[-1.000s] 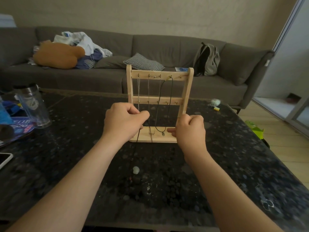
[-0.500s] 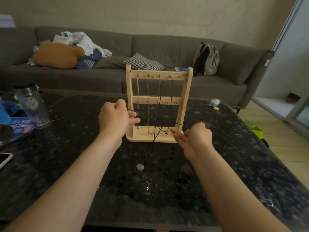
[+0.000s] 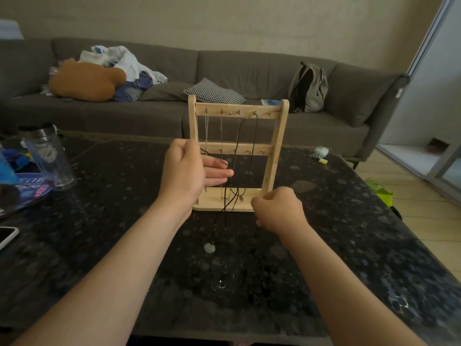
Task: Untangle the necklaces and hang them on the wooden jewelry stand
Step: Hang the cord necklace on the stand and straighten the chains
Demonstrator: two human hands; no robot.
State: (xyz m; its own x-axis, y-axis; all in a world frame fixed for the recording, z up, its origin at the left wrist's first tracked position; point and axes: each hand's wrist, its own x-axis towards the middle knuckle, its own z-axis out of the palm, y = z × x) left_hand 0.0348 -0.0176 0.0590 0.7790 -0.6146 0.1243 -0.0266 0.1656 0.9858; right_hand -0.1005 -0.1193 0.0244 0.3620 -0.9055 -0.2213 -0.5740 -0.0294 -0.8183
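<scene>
Pendant, pale green, lay on the dark table in front of the wooden jewelry stand, nearest the camera. Its black cord ran up from it, across the stand's base, to the left hand.

Right hand sat at the front right corner of the stand's base, fingers curled. What they held, if anything, could not be told.

Left hand was raised before the stand's left post, fingers straight, with the cord draped across them.

On the stand's top rail hung two fine chains and a second black cord necklace. The hook at the rail's right end looked free.

Judgement: the cord is light, limp and likely to slide off straight fingers. The pendant carries nearly all the weight and could chip on the table. Best hold is a pinch on the cord's upper loop, well above the pendant, letting it hang plumb before hooking. Lifting clear of the hung cord should avoid a fresh tangle.
</scene>
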